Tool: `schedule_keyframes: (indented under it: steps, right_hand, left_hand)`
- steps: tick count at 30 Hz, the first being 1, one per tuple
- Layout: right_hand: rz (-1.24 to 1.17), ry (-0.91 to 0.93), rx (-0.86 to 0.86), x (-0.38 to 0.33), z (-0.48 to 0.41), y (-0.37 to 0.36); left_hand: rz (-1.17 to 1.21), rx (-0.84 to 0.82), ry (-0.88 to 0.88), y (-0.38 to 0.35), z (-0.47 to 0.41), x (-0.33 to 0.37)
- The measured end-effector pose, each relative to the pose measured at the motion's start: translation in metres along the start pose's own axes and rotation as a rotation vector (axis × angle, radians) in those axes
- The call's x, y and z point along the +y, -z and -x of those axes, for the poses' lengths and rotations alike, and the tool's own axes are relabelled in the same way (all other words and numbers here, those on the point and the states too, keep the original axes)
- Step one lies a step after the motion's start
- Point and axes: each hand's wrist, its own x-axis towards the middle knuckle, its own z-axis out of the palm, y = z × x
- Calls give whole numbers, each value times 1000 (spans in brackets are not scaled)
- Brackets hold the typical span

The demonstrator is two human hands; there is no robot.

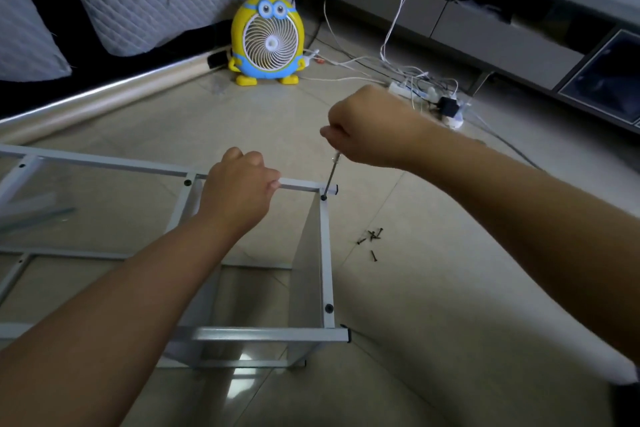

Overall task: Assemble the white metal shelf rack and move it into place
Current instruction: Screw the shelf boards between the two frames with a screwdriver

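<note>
On the floor [433, 288], grips white rack rail [301, 186] with left hand [239, 191]. Holds screwdriver [330, 177] on corner screw [323, 198] with right hand [367, 128].

The shelf rack [327, 253] lay on the floor [433, 288], left of centre; the left hand [239, 191] gripped its far rail; the right hand [367, 128], just right of that, held a screwdriver [331, 175] tip-down on the rack's far right corner; loose screws [371, 237] lay right of the rack; a fan [267, 40] stood behind, with a power strip [401, 88] to its right.

One rack [327, 253], one screwdriver [331, 174], one fan [270, 42], one power strip [401, 88], several loose screws [371, 236].
</note>
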Motion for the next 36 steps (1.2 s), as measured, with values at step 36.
schedule_keyframes:
  steps: [36]
  right_hand:
    - [-350, -440, -113, -4, 21, -1]
  left_hand:
    - [68, 131, -42, -8, 2, 1]
